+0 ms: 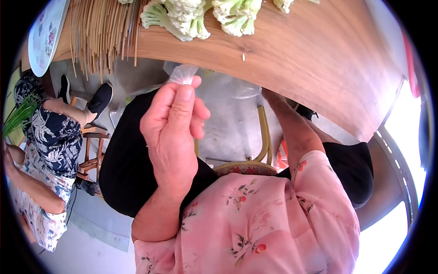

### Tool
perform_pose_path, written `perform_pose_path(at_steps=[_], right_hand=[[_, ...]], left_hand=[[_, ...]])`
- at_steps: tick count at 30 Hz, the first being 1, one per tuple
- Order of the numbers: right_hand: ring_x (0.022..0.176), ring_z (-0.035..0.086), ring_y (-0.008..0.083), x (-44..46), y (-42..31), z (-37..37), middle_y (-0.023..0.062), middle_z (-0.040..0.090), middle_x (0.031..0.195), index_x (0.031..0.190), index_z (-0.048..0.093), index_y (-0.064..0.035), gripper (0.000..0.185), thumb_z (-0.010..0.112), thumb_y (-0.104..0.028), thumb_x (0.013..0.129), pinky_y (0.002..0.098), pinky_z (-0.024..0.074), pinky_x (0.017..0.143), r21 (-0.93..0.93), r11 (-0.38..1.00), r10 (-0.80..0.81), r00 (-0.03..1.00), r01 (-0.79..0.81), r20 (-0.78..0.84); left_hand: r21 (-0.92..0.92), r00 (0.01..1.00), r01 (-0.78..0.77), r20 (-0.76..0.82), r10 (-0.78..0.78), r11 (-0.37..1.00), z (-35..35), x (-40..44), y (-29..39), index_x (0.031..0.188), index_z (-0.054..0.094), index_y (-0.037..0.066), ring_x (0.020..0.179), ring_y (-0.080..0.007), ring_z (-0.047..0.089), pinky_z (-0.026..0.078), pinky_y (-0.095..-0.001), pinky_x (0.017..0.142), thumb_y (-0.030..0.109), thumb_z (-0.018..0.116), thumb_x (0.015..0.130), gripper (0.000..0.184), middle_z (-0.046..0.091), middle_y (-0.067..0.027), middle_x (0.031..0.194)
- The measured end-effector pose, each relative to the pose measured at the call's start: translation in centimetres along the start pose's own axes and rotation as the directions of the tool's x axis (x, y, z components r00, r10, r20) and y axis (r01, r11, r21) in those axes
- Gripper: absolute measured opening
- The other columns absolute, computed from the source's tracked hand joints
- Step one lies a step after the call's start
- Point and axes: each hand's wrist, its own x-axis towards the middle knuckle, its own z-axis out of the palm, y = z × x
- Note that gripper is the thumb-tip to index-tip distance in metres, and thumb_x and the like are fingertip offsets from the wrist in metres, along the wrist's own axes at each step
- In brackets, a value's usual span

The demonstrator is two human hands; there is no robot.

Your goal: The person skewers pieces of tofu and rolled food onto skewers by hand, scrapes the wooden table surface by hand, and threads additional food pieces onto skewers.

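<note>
- The left grip [173,116] is pinching a clear plastic bag [219,85] between thumb and fingers, just off the near edge of the table [310,59].
- The bag's gathered end is poking out past the fingertips toward the table, while looser plastic is spreading to the right of the grip, along the table's near edge and partly beneath it.
- The right grip is hiding under the table's near edge, by the spread plastic; whether it is holding anything, I cannot tell.
- Cauliflower florets [182,19] are lying on the table, back from its near edge, beyond the bag.
- Bamboo skewers [102,34] are lying toward the table's left end, many tips jutting over its near edge.
- A floral plate [44,39] is resting at the table's left end.
- Another person [52,146] is sitting off that end, near long green stalks [20,116].
</note>
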Motion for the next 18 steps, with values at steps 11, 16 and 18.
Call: perform_pose_path(at_steps=[11,16,18], right_hand=[[0.07,0.06,0.0191,-0.1,0.0,0.3,0.0089,0.062,0.073,0.096,0.058,-0.0029,0.021,0.063,-0.008,0.076,0.0323,0.0491,0.06,0.032,0.998,0.046,0.999,-0.045,-0.017],[0.069,0.061,0.0185,-0.2,-0.5,1.7,0.0084,0.062,0.073,0.095,0.058,-0.0024,0.02,0.062,-0.007,0.076,0.0317,0.0494,0.059,0.036,0.996,0.076,0.997,-0.076,-0.008],[0.068,0.061,0.0183,-0.1,-0.4,2.0,0.0082,0.062,0.073,0.095,0.058,-0.0022,0.019,0.062,-0.006,0.077,0.0314,0.0495,0.059,0.042,0.996,0.083,0.996,-0.083,-0.008]], left_hand=[[0.035,0.999,0.042,0.001,-0.042,0.999,0.2,0.0,0.0,0.099,0.06,-0.001,0.049,-0.0039,0.037,0.03,-0.0172,0.047,0.024,0.051,0.092,0.028,0.052,0.0,0.063],[0.049,0.999,0.039,0.0,-0.039,0.998,0.4,0.0,0.1,0.098,0.061,-0.001,0.049,-0.0034,0.036,0.03,-0.0177,0.045,0.022,0.05,0.092,0.026,0.052,-0.0001,0.062],[0.054,0.999,0.041,0.006,-0.041,0.998,0.5,0.0,0.1,0.097,0.061,-0.002,0.049,-0.0033,0.036,0.03,-0.0178,0.045,0.022,0.05,0.092,0.026,0.052,-0.0001,0.062]])
